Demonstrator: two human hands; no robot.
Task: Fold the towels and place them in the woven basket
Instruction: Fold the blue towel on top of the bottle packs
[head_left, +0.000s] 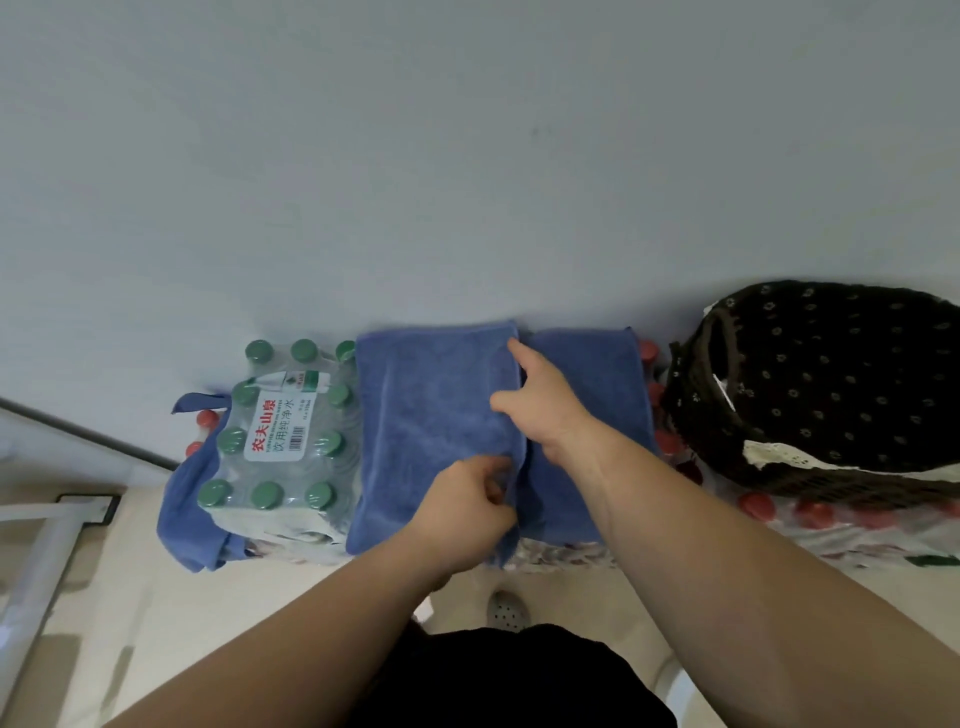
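A blue towel (431, 421) lies folded over in the middle, on top of packs of bottled water. My left hand (467, 509) pinches the folded layer's near right edge. My right hand (545, 402) lies over the fold line farther back, its forefinger stretched out to the far corner and its thumb spread. To the right of the fold shows a lower blue layer (597, 395); I cannot tell whether it is the same towel or a second one. The dark woven basket (831, 473), lined with black flowered cloth, stands at the right.
A shrink-wrapped pack of green-capped bottles (283, 441) stands left of the towel, with another blue cloth (189, 514) hanging under it. Red-capped bottles (815, 512) show under the basket. A pale wall rises close behind everything. A white frame (36, 566) stands at the left.
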